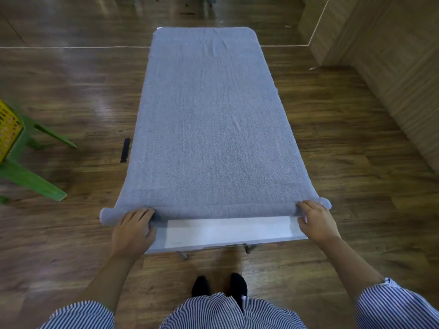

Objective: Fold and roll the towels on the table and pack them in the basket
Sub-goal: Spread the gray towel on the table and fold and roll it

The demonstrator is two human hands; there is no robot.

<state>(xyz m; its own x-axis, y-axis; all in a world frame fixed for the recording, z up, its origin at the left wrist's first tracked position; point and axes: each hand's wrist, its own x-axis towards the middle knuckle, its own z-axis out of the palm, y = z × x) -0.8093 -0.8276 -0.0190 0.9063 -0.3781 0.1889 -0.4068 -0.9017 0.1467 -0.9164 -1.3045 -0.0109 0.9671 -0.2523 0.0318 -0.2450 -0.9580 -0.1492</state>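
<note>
A grey-blue towel (209, 119) lies flat along the whole narrow white table (228, 230), covering nearly all of it. Its near end is turned over into a thin roll (223, 208) across the table's width. My left hand (134, 230) grips the roll near its left end, fingers curled over it. At the right end of the roll, my right hand (317, 220) grips it the same way. The yellow basket (8, 129) shows partly at the left edge, sitting on a green stool (28, 176).
Dark wood floor surrounds the table on all sides. A wood-panelled wall (392, 74) runs along the right. A short black strip (125, 150) lies on the floor left of the table. My feet stand close to the table's near edge.
</note>
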